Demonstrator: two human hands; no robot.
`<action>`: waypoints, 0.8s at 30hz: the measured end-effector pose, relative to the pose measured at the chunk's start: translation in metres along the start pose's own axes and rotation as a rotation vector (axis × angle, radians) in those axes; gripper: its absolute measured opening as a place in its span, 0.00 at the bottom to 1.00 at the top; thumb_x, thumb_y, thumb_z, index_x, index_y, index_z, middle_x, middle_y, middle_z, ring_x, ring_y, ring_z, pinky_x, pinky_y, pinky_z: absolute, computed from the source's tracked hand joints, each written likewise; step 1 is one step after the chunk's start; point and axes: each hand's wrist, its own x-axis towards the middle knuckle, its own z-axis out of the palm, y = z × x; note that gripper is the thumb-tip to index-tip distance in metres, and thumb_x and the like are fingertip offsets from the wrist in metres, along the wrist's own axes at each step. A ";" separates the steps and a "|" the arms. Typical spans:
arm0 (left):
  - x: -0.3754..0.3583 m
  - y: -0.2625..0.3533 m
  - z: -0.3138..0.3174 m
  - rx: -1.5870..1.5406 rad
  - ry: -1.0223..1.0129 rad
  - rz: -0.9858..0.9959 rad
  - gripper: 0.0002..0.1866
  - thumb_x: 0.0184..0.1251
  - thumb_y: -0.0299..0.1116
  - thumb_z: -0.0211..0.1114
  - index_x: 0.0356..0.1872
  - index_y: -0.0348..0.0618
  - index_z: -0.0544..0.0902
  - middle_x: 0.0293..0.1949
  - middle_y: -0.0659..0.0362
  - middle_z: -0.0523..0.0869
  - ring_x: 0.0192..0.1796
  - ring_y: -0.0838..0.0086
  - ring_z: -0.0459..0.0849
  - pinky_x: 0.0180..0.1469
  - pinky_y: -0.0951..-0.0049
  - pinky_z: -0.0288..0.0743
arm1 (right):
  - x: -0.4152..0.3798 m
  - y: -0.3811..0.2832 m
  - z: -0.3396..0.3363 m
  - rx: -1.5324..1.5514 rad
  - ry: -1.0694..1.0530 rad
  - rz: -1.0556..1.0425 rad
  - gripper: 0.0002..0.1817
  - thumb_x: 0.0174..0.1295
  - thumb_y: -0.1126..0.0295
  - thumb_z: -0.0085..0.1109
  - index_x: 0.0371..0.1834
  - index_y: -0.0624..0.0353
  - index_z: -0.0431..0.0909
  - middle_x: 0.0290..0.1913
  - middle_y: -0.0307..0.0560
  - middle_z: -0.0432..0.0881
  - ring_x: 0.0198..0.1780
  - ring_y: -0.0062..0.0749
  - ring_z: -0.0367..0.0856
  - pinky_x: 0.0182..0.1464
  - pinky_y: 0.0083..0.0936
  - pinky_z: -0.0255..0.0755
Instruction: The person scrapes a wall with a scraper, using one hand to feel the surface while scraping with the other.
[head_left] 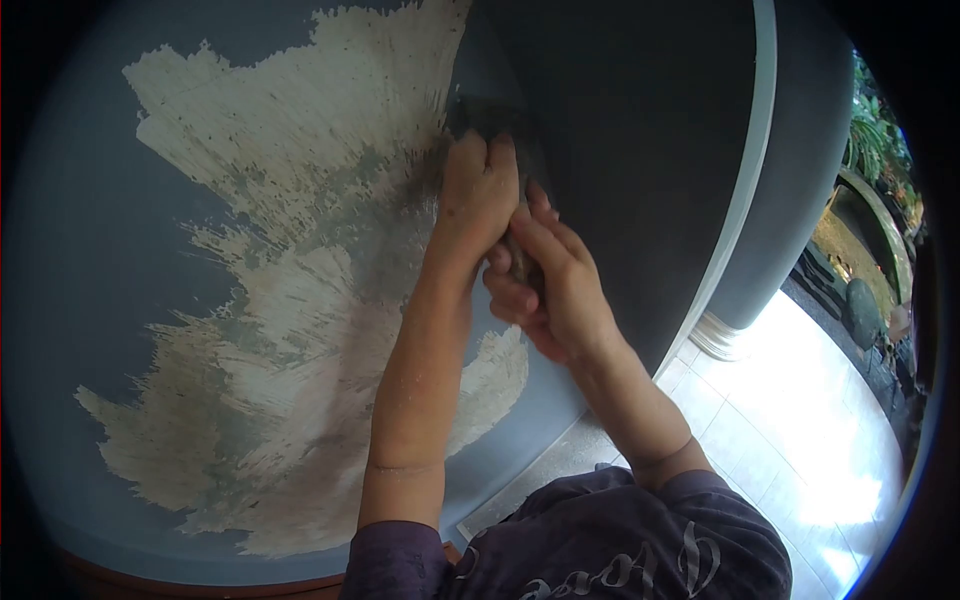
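Observation:
Both hands are closed on one scraper (526,264), its handle showing between them and its wide dark blade partly lost in shadow. My left hand (478,195) is higher up, curled near the blade end. Below and to the right, my right hand (562,275) wraps the lower handle. The blade end lies at the grey-blue wall (190,100), beside the right edge of a large bare patch (300,290). That patch is pale and ragged, with streaks and flecks of grey left on it. Whether the blade touches the surface is hard to make out.
A dark wall section (630,150) with a white trim strip (750,180) stands to the right. Beyond it are a rounded grey column (800,150), bright floor tiles (770,440) and plants (875,130) outside. A reddish-brown edge (150,585) runs along the bottom left.

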 end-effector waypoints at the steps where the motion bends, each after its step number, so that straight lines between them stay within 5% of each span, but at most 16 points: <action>1: -0.002 -0.004 0.000 -0.017 0.003 -0.006 0.17 0.73 0.39 0.50 0.41 0.30 0.70 0.26 0.50 0.77 0.23 0.66 0.80 0.27 0.67 0.83 | -0.004 0.001 0.002 -0.002 0.012 0.012 0.10 0.73 0.64 0.43 0.42 0.59 0.66 0.28 0.39 0.71 0.16 0.14 0.60 0.15 0.14 0.51; 7: 0.002 -0.022 -0.007 0.013 0.026 0.079 0.18 0.72 0.40 0.51 0.44 0.29 0.70 0.31 0.48 0.77 0.26 0.67 0.80 0.28 0.67 0.82 | -0.004 0.007 0.004 -0.029 0.033 0.029 0.11 0.73 0.63 0.43 0.40 0.59 0.67 0.27 0.39 0.69 0.16 0.15 0.59 0.15 0.14 0.49; 16: -0.005 0.018 -0.004 0.043 -0.025 -0.061 0.23 0.71 0.42 0.52 0.55 0.31 0.66 0.38 0.47 0.77 0.28 0.67 0.82 0.30 0.68 0.80 | 0.001 -0.006 0.018 0.038 0.044 -0.030 0.10 0.73 0.64 0.44 0.41 0.59 0.66 0.28 0.39 0.70 0.16 0.14 0.59 0.15 0.13 0.47; 24: -0.001 0.036 -0.010 0.275 -0.009 0.056 0.24 0.68 0.46 0.53 0.47 0.29 0.73 0.41 0.45 0.78 0.48 0.60 0.79 0.51 0.64 0.73 | 0.012 -0.014 0.022 0.040 0.014 -0.033 0.10 0.73 0.65 0.43 0.38 0.61 0.66 0.28 0.40 0.70 0.16 0.13 0.59 0.13 0.12 0.47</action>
